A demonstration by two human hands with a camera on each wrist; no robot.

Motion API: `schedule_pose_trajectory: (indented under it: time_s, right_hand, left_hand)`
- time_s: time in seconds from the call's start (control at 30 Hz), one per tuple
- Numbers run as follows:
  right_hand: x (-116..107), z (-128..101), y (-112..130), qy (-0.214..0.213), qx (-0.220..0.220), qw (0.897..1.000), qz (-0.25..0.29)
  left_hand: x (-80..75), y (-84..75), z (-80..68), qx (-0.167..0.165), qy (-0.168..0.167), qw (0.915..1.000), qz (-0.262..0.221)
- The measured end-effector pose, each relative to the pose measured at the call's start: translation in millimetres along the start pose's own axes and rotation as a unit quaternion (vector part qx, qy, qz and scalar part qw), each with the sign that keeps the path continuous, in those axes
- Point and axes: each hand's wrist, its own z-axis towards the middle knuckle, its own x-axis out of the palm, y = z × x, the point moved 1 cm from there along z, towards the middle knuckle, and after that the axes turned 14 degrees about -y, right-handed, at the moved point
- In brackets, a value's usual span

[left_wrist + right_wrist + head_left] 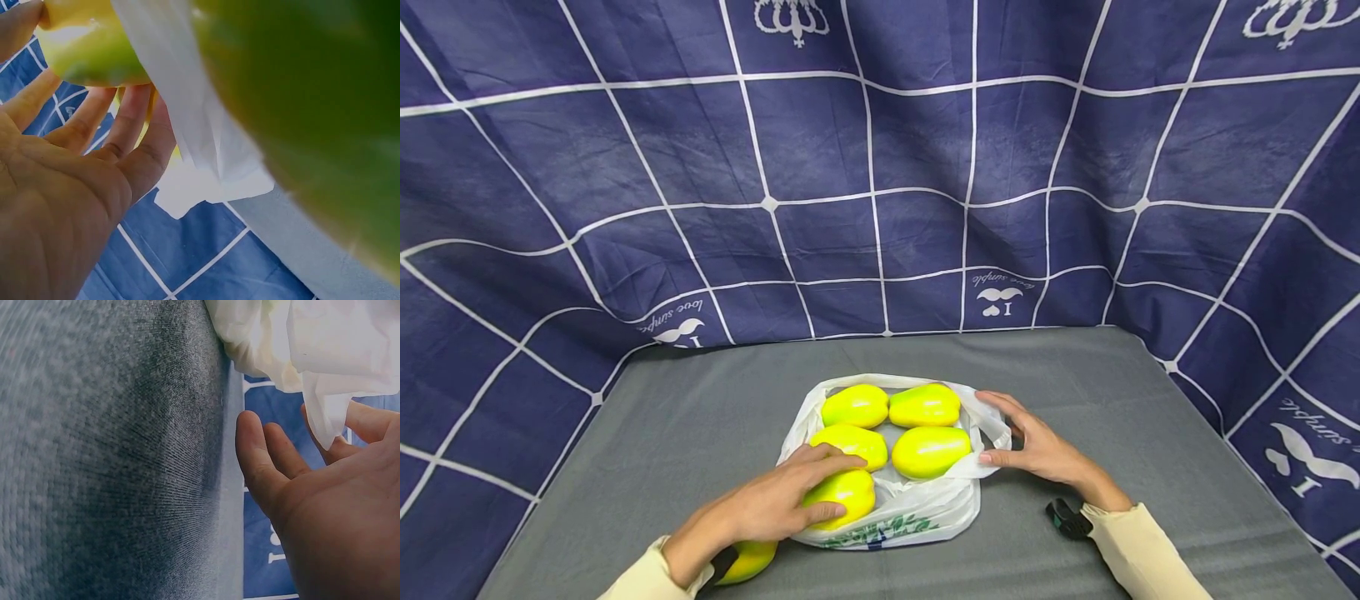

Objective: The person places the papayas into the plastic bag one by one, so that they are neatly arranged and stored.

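A white plastic bag [917, 508] with green leaf print lies with its mouth spread wide. Inside it, two mangoes [854, 407] sit side by side at the back, with two more yellow-green ones in front of them. My left hand [778, 498] grips another mango [848, 498] over the bag's near left rim, thumb on the near side and fingers across the top. At the right rim, my right hand [1037, 448] holds the bag's edge between thumb and fingers. In the right wrist view, a flap of the bag [328, 412] hangs by its fingers.
Another mango [751, 562] lies on the grey cloth-covered table [685, 433], partly under my left wrist. It looms large in the left wrist view. A dark blue curtain [917, 242] with white lines surrounds the back and sides.
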Motion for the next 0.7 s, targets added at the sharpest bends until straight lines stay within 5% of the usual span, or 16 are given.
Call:
schedule_pose_trajectory:
  time_s: [0.37, 0.7]
  right_hand:
    - [-0.3, 0.3, -0.1, 0.002, -0.002, 1.0, 0.005]
    - [0.1, -0.3, 0.5, 0.004, 0.005, 1.0, 0.011]
  left_hand:
    - [0.6, -0.9, 1.3, -0.016, 0.022, 0.9996, 0.003]
    - [0.3, -2.3, -0.4, 0.003, 0.03, 0.9995, 0.006]
